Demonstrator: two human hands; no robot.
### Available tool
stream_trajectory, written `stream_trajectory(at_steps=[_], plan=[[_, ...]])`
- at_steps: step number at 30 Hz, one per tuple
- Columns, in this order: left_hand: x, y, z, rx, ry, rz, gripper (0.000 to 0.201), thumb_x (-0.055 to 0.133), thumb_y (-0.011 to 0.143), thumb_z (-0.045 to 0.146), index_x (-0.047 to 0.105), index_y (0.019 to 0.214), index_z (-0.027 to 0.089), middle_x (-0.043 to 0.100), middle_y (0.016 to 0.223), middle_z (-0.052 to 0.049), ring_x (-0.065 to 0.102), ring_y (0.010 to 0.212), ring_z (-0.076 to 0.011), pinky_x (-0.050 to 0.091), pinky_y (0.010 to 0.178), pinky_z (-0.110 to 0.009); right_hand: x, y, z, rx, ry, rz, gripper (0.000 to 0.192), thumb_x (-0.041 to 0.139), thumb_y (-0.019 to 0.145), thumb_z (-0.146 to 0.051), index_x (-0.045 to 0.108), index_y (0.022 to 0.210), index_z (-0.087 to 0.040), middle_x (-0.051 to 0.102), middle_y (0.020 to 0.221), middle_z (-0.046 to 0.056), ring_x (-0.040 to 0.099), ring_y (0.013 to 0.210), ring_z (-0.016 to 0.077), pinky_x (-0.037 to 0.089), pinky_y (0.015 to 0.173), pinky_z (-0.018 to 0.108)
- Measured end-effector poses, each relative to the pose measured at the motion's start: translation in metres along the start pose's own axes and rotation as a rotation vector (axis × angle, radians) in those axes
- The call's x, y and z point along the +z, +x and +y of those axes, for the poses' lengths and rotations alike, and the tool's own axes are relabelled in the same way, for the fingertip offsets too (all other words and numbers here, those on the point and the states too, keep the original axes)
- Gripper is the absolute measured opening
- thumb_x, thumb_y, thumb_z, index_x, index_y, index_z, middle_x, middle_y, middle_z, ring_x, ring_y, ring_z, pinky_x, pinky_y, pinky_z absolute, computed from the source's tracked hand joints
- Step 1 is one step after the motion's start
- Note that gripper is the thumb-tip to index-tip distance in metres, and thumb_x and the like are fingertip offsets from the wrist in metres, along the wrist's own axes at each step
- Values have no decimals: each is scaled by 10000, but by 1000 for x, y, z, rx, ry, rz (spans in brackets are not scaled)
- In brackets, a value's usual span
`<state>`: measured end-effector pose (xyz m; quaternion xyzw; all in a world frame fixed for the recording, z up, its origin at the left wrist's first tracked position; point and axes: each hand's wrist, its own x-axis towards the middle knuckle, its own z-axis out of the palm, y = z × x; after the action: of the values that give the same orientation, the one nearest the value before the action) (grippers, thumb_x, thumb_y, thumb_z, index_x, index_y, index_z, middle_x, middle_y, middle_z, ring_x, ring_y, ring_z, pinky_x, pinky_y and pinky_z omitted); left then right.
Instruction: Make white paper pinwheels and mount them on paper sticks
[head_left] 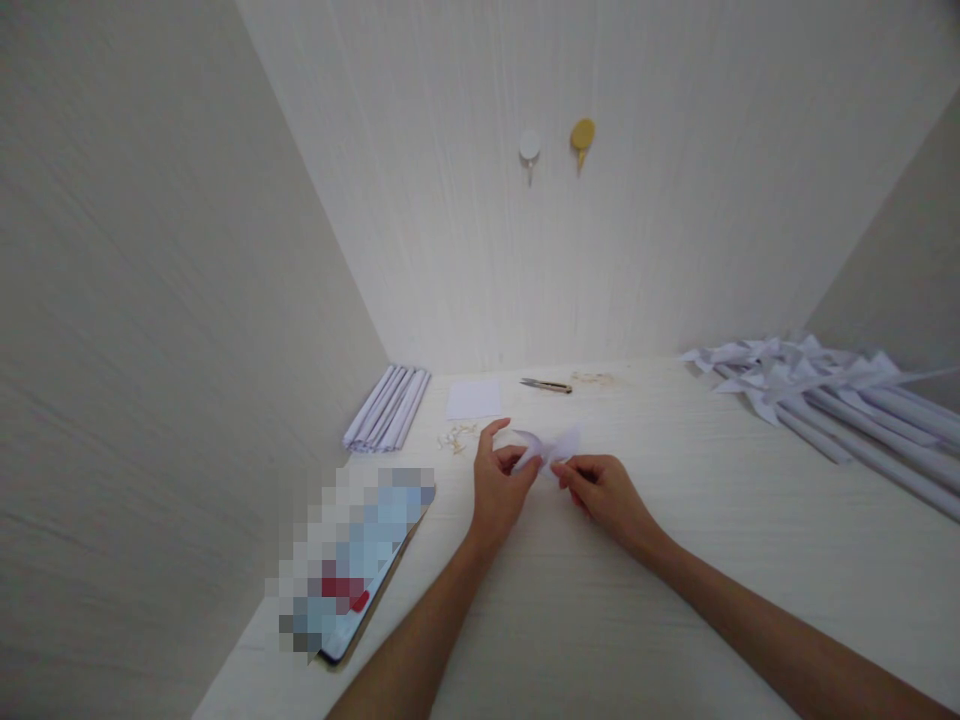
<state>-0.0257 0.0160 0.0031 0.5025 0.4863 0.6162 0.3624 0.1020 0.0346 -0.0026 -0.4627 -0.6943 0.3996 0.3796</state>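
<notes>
Both hands are pinching a small folded white paper piece [541, 449] right in the middle of the desk [675, 560]. The left hand [499, 490] has its grip closed on the piece's left side, thumb curled up over a looped flap, and the right hand [604, 492] has its grip closed on the right side, where a pointed flap sticks up toward 1 o'clock. It looks thin and creased, kinda bow shaped; the centre is hidden between the fingers, so I can't make out the folds there.

Out at 11 o'clock there's a flat white paper square [474, 398], with small scissors [546, 385] at 12. Rolled paper tubes [388, 408] lie at 10 o'clock. A pile of paper pinwheels [817, 385] at 2 o'clock is cut off by the frame edge. A blurred-out tablet [352, 560] sits at 8 o'clock.
</notes>
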Motion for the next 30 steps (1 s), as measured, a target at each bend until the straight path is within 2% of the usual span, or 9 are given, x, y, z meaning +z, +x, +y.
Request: stream_trajectory(at_steps=[30], plan=[[-1, 0, 1, -28, -21, -11, 498, 575, 602, 133, 340, 1040, 157, 564, 547, 61, 485, 496, -69, 342, 489, -173, 0, 0, -2, -10, -11, -2, 318, 451, 695, -368, 472, 459, -156, 365, 361, -49, 310, 336, 68, 239, 352, 195]])
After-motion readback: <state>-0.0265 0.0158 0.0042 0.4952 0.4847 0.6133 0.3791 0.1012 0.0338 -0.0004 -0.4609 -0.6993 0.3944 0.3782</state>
